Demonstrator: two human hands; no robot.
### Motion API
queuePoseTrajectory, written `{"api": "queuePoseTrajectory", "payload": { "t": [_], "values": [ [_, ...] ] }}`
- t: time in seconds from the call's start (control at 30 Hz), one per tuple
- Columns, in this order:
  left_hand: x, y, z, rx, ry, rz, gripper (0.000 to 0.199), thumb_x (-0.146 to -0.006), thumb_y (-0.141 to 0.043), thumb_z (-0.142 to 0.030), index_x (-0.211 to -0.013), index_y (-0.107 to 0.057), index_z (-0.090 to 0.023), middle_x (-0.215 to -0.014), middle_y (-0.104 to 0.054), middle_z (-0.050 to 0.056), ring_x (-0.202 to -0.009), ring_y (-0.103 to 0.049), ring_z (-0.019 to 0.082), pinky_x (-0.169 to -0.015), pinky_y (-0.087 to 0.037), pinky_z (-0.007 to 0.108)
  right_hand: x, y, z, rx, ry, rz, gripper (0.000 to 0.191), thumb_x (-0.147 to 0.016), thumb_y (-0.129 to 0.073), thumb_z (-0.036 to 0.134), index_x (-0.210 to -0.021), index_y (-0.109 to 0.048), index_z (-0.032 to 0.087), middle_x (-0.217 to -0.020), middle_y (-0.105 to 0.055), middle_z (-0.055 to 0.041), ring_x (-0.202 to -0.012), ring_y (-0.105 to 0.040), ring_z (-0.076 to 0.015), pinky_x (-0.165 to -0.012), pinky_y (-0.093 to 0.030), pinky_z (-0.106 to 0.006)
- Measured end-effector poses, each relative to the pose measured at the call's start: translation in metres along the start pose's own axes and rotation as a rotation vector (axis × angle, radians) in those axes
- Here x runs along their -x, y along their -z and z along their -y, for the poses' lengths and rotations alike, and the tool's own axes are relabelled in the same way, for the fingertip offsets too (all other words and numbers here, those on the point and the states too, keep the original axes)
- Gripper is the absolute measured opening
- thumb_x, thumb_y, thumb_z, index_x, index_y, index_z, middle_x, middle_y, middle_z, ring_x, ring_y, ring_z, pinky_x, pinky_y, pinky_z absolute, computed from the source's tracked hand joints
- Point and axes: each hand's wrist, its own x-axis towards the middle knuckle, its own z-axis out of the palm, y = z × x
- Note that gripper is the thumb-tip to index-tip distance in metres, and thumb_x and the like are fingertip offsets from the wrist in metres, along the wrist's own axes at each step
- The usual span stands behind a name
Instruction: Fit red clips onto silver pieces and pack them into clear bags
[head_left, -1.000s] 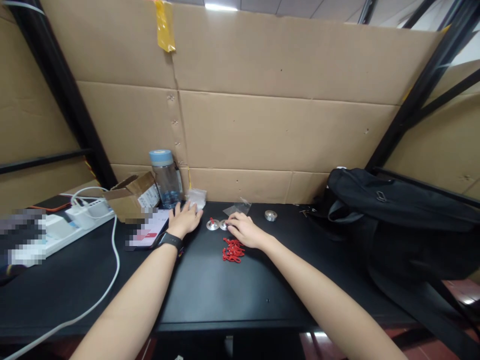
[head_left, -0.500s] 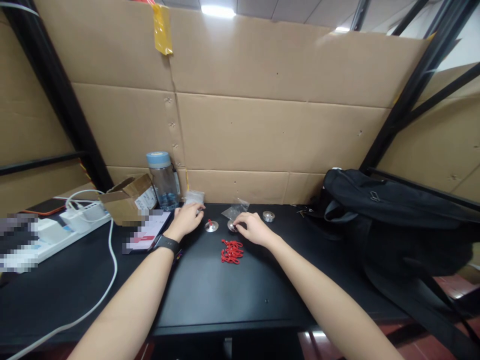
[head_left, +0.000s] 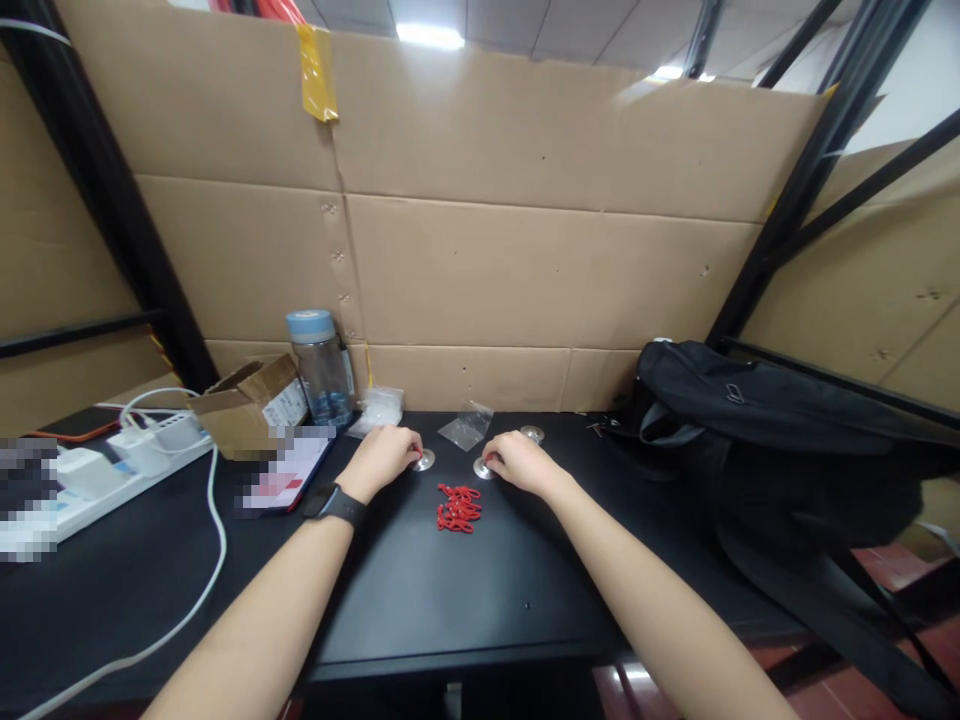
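Note:
My left hand point(head_left: 386, 460) pinches at the red bit on top of a small metal cymbal point(head_left: 425, 461), which lies shiny and round on the black table. My right hand point(head_left: 521, 462) has its fingers closed on the red bit of another small cymbal point(head_left: 484, 469), partly hidden by the fingertips. Behind that hand sits a third shiny metal piece point(head_left: 532, 434). Between the hands and nearer to me lies a small pile of red knotted cords point(head_left: 459, 509). A clear plastic bag point(head_left: 466, 427) lies flat beyond the cymbals.
At the left stand a water bottle point(head_left: 320, 370), an open cardboard box point(head_left: 247, 405), a phone point(head_left: 292, 470) and a white power strip point(head_left: 97, 485) with a cable. A white packet point(head_left: 381, 408) lies behind my left hand. A black backpack point(head_left: 780, 430) fills the right side.
My left hand has come from beside the white packet to the left cymbal. My right hand has moved slightly right and nearer with its cymbal. The view has shifted a little.

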Motion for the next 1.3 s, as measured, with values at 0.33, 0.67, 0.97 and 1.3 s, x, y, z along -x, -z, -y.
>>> {"api": "queuePoseTrajectory", "payload": {
  "t": [0.33, 0.67, 0.97, 1.3],
  "values": [
    [-0.003, -0.002, -0.031, -0.105, -0.076, -0.058, 0.018, -0.092, -0.056, -0.024, -0.086, -0.073, -0.024, -0.093, -0.074, 0.007, -0.093, -0.067, 0.025, -0.087, -0.042, 0.038, -0.006, 0.001, 0.010, 0.278, -0.011, 0.029, 0.015, -0.089, -0.061, 0.014, -0.085, -0.075, 0.017, -0.096, -0.072, -0.0135, -0.091, -0.066, -0.0262, -0.078, -0.049, -0.034],
    [-0.001, -0.008, -0.033, -0.171, -0.141, -0.216, 0.025, -0.099, -0.044, -0.024, -0.092, -0.068, -0.021, -0.109, -0.067, 0.010, -0.107, -0.058, 0.026, -0.096, -0.038, 0.043, 0.004, -0.001, 0.014, 0.352, 0.028, 0.001, 0.015, -0.088, -0.056, 0.009, -0.096, -0.068, 0.015, -0.113, -0.062, -0.0181, -0.103, -0.053, -0.0305, -0.084, -0.047, -0.041],
    [0.011, 0.006, -0.056, -0.039, -0.121, -0.396, 0.019, -0.099, -0.046, -0.025, -0.097, -0.065, -0.024, -0.134, -0.058, 0.009, -0.128, -0.048, 0.027, -0.102, -0.035, 0.044, 0.005, 0.010, 0.023, 0.098, 0.048, -0.263, 0.015, -0.098, -0.051, 0.021, -0.096, -0.065, 0.020, -0.131, -0.058, -0.0125, -0.122, -0.046, -0.0289, -0.098, -0.038, -0.044],
    [0.006, -0.003, -0.062, 0.274, 0.057, -0.490, 0.017, -0.097, -0.053, -0.031, -0.095, -0.068, -0.023, -0.124, -0.060, 0.008, -0.120, -0.055, 0.027, -0.102, -0.039, 0.047, 0.002, 0.014, 0.024, -0.391, -0.079, -0.704, 0.016, -0.097, -0.053, 0.031, -0.090, -0.063, 0.021, -0.116, -0.059, -0.0114, -0.114, -0.056, -0.0251, -0.101, -0.043, -0.041]
  ]
}}
